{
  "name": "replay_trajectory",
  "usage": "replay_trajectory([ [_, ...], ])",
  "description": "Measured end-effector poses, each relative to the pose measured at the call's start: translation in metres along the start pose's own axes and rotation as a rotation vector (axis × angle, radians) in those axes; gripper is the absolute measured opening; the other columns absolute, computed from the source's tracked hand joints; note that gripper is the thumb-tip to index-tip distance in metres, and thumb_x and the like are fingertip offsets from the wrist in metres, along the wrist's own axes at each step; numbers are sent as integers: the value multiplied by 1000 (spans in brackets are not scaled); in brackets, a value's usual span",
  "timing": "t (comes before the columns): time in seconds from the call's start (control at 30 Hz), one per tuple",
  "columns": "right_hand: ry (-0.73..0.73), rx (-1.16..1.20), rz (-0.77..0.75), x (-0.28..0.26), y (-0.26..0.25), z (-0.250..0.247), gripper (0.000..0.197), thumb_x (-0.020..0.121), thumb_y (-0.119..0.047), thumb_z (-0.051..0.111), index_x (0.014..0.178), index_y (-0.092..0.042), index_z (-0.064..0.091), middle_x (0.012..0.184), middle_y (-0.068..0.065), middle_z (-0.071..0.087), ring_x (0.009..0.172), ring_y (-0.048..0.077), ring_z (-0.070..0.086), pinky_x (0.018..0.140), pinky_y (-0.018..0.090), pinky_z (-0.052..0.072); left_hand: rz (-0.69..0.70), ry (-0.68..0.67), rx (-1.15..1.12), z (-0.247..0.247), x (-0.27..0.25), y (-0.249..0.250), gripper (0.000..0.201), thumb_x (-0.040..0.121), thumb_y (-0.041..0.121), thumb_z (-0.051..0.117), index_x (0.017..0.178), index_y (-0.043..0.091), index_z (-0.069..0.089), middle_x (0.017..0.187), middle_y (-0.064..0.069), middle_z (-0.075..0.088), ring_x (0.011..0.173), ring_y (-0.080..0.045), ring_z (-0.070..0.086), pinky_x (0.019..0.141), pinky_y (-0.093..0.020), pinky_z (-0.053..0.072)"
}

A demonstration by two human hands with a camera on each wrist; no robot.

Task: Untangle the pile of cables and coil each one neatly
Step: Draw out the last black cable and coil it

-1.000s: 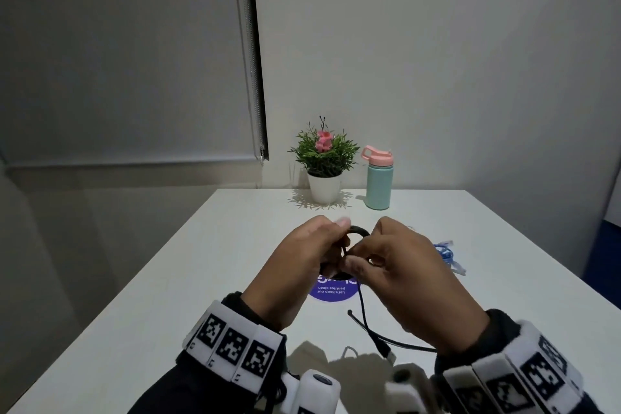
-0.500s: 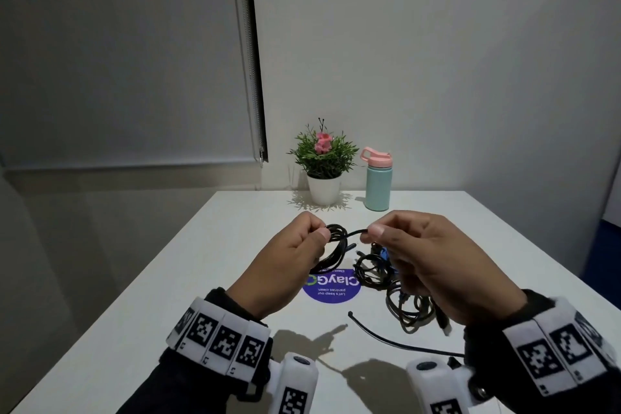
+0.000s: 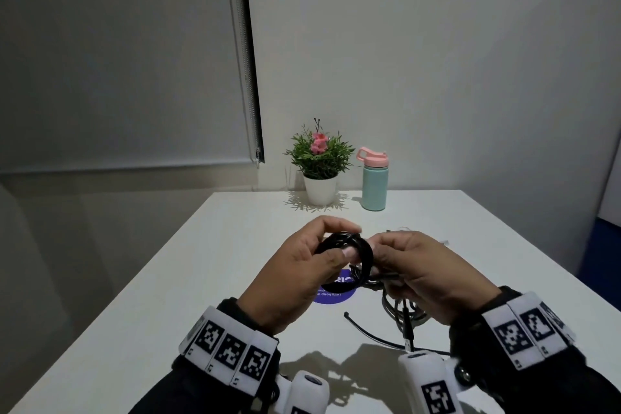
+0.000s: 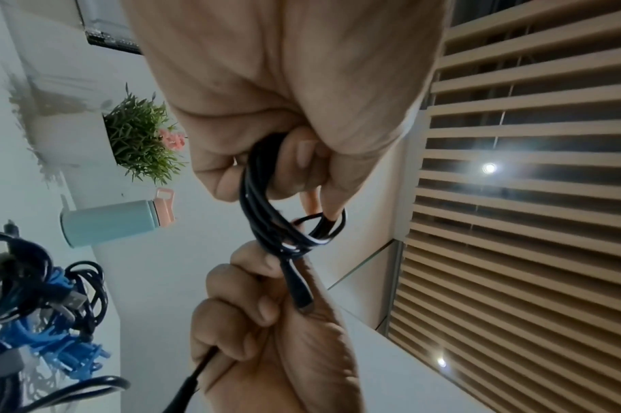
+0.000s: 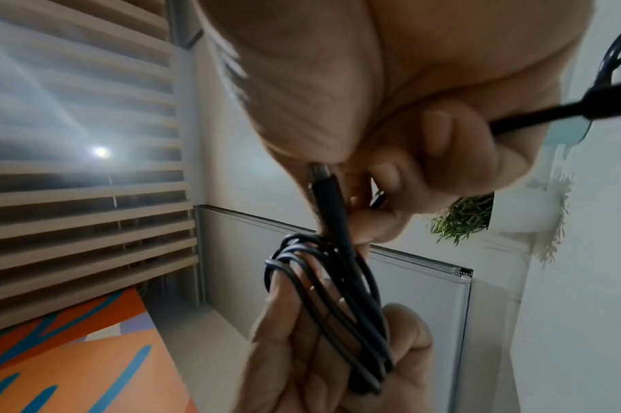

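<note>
My left hand [image 3: 331, 247] grips a small coil of black cable [image 3: 364, 257] above the table's middle; the left wrist view shows its fingers [image 4: 302, 165] curled round the black loops [image 4: 263, 220]. Close on the right, my right hand [image 3: 381, 250] pinches that cable's end plug [image 5: 328, 192] against the coil [image 5: 337, 301]. Another black cable runs out of its lower fingers [image 4: 192, 382]. A tangled pile of black, grey and blue cables [image 3: 401, 309] lies on the table under the right hand, and the pile [image 4: 43, 301] is plainer in the left wrist view.
A white table [image 3: 188, 279] holds a purple round sticker [image 3: 336, 296] under the hands. One loose black cable [image 3: 369, 334] trails toward the near edge. A potted plant [image 3: 319, 164] and a teal bottle with a pink lid [image 3: 374, 183] stand at the far edge by the wall.
The hands drew apart with a stretch of cable between them, then came together again. The coil in my left hand has grown thicker, and the right hand now holds the end plug at it.
</note>
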State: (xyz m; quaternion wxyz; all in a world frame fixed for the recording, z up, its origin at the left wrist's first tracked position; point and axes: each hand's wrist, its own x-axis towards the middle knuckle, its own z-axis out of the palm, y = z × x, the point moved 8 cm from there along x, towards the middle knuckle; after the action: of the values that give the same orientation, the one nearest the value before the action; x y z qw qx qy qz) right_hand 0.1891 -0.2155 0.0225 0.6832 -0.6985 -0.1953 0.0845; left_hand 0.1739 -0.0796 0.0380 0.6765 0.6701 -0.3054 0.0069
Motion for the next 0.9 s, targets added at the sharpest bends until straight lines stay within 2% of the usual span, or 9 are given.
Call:
replay_trajectory([
  [0.17, -7, 84, 4, 1, 1, 1, 9, 89, -22, 70, 89, -14, 74, 75, 7, 65, 58, 12, 51, 53, 20, 41, -35, 4, -39, 3, 0, -5, 15, 90, 19, 57, 102, 13, 65, 88, -7, 60, 75, -18, 53, 77, -27, 44],
  [0.27, 295, -68, -198, -4, -24, -22, 21, 97, -14, 57, 114, -22, 66, 110, -1, 69, 91, 10, 66, 83, 30, 52, -67, 46, -123, -2, 2, -6, 15, 93, 19, 56, 99, 9, 65, 73, -7, 52, 65, -18, 49, 72, -26, 46],
  [0.33, 533, -176, -425, -24, -56, -34, 17, 97, -17, 59, 110, -25, 65, 101, -10, 68, 90, 8, 62, 84, 28, 50, -59, 139, -115, -12, 4, -6, 15, 100, 16, 51, 95, 9, 62, 62, 10, 54, 54, -5, 49, 62, -20, 46],
  [0.4, 460, -203, -575, -37, -78, -19, 8, 92, -22, 63, 96, -22, 69, 75, -14, 64, 66, 4, 54, 65, 17, 45, -69, 264, -93, -25, 6, -10, 22, 105, 15, 44, 92, 12, 61, 58, 13, 52, 53, -3, 46, 67, -26, 41],
  [0.47, 240, -386, -545, -35, -79, 16, 12, 88, -28, 64, 91, -23, 74, 68, -16, 65, 59, 0, 54, 58, 10, 41, -80, 333, -114, -30, 6, -14, 23, 105, 18, 46, 91, 11, 62, 64, 3, 49, 60, -10, 45, 73, -35, 37],
  [0.53, 181, -685, -489, -30, -66, 35, 15, 90, -31, 64, 99, -32, 76, 75, -13, 67, 69, 1, 61, 62, 12, 41, -87, 322, -236, -25, 7, -18, 21, 101, 21, 51, 87, 9, 62, 71, -7, 49, 67, -16, 50, 74, -34, 46],
  [0.63, 305, -907, -477, -24, -55, 35, 21, 93, -30, 61, 109, -33, 73, 77, -10, 56, 72, 2, 56, 62, 13, 38, -107, 243, -430, -12, 8, -21, 30, 96, 19, 54, 67, 15, 63, 64, -2, 50, 63, -16, 54, 67, -28, 52],
  [0.77, 285, -1053, -371, -17, -39, 34, 24, 89, -48, 51, 95, -37, 72, 79, -12, 45, 81, 1, 49, 63, 19, 37, -143, 219, -478, -6, 6, -21, 20, 83, 18, 63, 63, 16, 64, 61, 2, 49, 60, -16, 48, 69, -31, 43],
  [0.9, 246, -894, -293, -13, -32, 26, 16, 93, -30, 60, 77, -34, 60, 87, -11, 47, 84, 1, 49, 68, 16, 36, -203, 228, -366, -3, 4, -24, 33, 91, 39, 66, 75, 12, 56, 59, -5, 40, 55, -18, 42, 65, -29, 42],
])
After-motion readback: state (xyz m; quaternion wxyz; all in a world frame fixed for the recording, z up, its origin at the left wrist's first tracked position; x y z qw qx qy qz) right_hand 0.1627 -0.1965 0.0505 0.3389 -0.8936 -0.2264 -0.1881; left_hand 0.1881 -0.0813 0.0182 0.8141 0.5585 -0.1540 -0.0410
